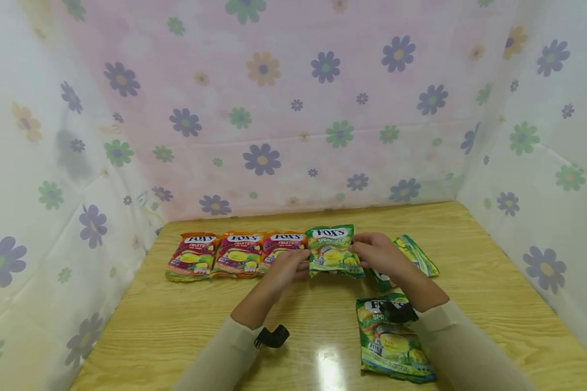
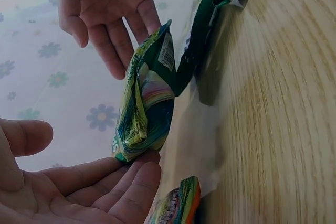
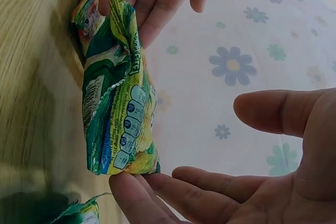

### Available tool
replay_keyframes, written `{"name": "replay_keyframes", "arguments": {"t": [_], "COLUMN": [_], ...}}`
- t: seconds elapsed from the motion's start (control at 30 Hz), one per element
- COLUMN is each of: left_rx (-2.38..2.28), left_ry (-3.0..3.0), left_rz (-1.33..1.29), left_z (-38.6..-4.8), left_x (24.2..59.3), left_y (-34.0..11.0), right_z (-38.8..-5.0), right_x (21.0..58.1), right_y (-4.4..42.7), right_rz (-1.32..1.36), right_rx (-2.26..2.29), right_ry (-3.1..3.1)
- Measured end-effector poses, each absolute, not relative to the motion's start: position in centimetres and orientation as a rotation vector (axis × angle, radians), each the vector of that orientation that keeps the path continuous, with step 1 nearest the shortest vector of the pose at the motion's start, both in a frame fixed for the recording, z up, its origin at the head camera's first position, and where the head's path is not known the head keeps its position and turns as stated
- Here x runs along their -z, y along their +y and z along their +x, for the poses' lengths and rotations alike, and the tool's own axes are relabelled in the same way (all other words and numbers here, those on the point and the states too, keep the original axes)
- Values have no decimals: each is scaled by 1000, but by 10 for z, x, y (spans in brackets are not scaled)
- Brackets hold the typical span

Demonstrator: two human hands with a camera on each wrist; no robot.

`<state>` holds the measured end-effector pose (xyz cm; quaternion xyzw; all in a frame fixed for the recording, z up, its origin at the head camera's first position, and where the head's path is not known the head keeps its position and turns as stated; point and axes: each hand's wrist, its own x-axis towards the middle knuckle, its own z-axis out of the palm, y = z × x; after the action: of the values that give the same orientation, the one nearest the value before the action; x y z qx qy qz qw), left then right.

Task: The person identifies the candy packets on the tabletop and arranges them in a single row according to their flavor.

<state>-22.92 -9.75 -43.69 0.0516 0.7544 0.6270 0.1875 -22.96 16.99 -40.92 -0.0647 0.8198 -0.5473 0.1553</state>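
A green Fox's candy bag (image 1: 333,251) is held slightly off the table between both hands. My left hand (image 1: 286,267) touches its left side with extended fingers; in the left wrist view the thumb stands apart from the bag. On the opposite side, the fingertips of my right hand (image 1: 379,254) touch the bag, the thumb also held away, as the right wrist view shows. Left of it lie three red-orange Fox's fruit candy bags (image 1: 192,257) in a row, the nearest partly hidden by my left hand.
Another green bag (image 1: 416,255) lies behind my right hand, partly covered. Closer to me, a green Fox's bag (image 1: 388,345) lies flat under my right forearm. The wooden table (image 1: 176,326) is bordered by flowered cloth (image 1: 298,130) at the back and both sides.
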Motion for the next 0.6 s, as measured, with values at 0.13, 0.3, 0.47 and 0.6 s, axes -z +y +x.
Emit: {"name": "replay_keyframes", "arguments": {"t": [0.13, 0.3, 0.47, 0.6], "left_rx": [-1731, -1723, -1729, -1718], "left_ry": [2135, 2127, 2109, 2105], "left_rz": [133, 119, 110, 121], "left_z": [-234, -239, -244, -246], "left_x": [436, 435, 438, 440], "left_y": [-96, -94, -95, -96], "right_z": [-235, -241, -245, -247], "right_x": [408, 411, 414, 416], "right_y": [170, 171, 169, 167], "right_rz": [-169, -137, -123, -126], "right_rx": [1554, 1578, 1592, 1578], "right_ry": [2354, 2327, 2316, 2321]}}
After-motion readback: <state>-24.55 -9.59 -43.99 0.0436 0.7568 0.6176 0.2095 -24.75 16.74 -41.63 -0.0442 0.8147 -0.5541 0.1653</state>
